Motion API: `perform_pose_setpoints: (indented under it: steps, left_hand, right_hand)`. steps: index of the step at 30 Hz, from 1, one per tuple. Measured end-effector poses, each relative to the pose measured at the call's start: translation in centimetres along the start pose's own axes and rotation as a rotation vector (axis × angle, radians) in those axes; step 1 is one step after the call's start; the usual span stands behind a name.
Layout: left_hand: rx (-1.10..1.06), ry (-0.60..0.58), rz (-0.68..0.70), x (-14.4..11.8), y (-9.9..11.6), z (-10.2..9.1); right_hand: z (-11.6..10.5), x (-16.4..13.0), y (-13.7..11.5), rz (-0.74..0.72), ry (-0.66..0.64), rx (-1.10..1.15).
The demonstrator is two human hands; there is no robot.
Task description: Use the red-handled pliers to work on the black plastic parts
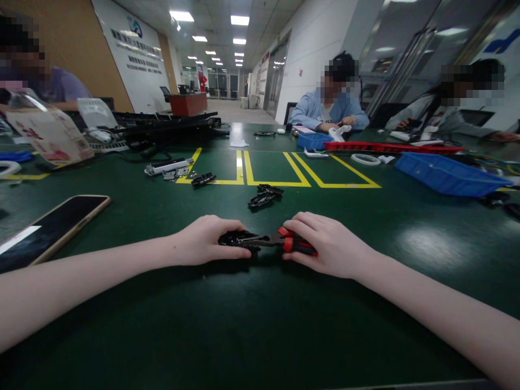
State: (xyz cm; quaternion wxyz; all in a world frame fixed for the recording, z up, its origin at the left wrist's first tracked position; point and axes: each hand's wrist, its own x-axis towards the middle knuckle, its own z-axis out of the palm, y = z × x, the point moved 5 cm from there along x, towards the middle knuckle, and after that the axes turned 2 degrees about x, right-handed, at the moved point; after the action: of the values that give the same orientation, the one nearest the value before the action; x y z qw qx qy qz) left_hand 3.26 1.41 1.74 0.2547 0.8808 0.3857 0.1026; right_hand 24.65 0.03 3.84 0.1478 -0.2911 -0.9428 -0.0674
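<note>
My left hand (215, 240) is closed around a small black part (239, 239) with metal bits showing on it, just above the green table (227, 325). In my right hand (320, 241) are pliers (289, 240) with red and black handles. Their jaws point left and meet the black part; whether they grip a piece of it I cannot tell. Farther off lie a few similar black parts (263, 197), and another black part (203, 179) rests near the yellow tape.
A phone (60, 225) lies on the left, with white and metal pieces (168, 167) beyond it. To the right stands a blue tray (449, 172), near a long red strip (390, 147) and a roll of tape (365, 159). Several people sit around the table.
</note>
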Motion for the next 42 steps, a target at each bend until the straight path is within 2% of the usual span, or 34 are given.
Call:
perform_pose_setpoints:
  steps: [11, 21, 29, 42]
  left_hand:
    - [0.052, -0.013, 0.016, 0.0, 0.33, 0.03]
    - [0.22, -0.004, 0.034, 0.09, 0.33, 0.41]
    - [0.247, -0.007, 0.065, 0.03, 0.29, 0.49]
    - [0.278, -0.039, 0.209, 0.24, -0.09, 0.44]
  right_hand:
    - [-0.6, 0.01, 0.53, -0.064, -0.01, -0.033]
    - [0.1, -0.03, 0.13, -0.088, -0.006, -0.025]
    - [-0.18, 0.17, 0.35, -0.14, -0.003, -0.035]
    - [0.36, 0.33, 0.3, -0.212, 0.041, -0.034]
